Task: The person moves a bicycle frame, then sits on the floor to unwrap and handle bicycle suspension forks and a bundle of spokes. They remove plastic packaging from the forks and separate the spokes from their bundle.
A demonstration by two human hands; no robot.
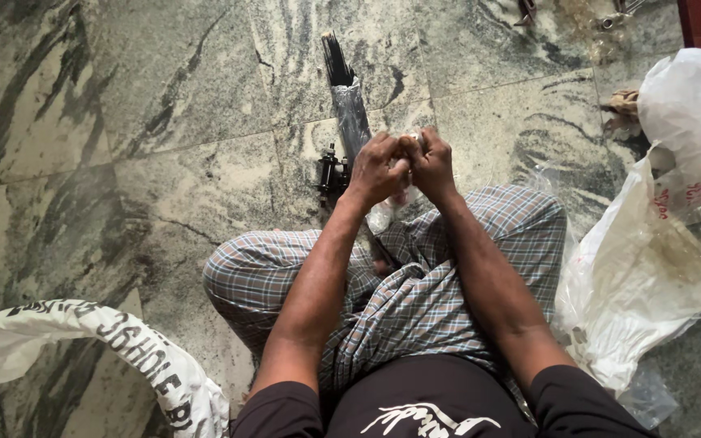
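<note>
Your dark shirt (427,410) fills the near edge, and past it your legs sit crossed under a checked cloth (415,300). Both forearms reach away from you and meet over the lap. Your left hand (376,169) is curled tight, fingers folded in, and your right hand (430,162) is curled the same way and presses against it. Between them you pinch a small pale piece (410,143), mostly hidden by the fingers, so you cannot tell what it is. A scrap of clear plastic (383,216) hangs just below the hands.

Just beyond your left hand, a bundle of thin dark rods in a clear sleeve (350,105) runs away from you across the marble floor (164,122). A small black metal part (330,173) lies touching the bundle's near end, just left of your left wrist.

To the right lie crumpled white plastic bags (651,276). At the near left, a white wrapped hoop (123,341) with dark lettering curves over the floor.
</note>
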